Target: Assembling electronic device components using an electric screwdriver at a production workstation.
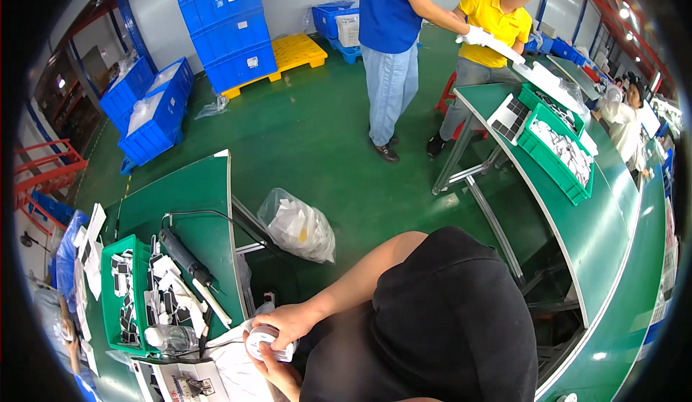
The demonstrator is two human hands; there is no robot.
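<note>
My right hand (287,323) reaches across from the upper side and is closed on the edge of a round white object (261,339) with a raised rim. Below it, my left hand (277,373) has its fingers closed on the same object from the near side. The exact kind of this object does not show. It is held over white material (241,373) at the table's edge. Left of my hands lie a clear plastic bottle (175,338) on its side, loose black-and-white parts (169,287) and a corded black power screwdriver (185,259).
A green bin (107,294) of small parts stands on the left table (194,186). A filled clear bag (299,229) sits on the floor. Another table (605,243) at right bears green bins (555,150). Two people stand and sit beyond. Blue crates (229,27) are stacked behind.
</note>
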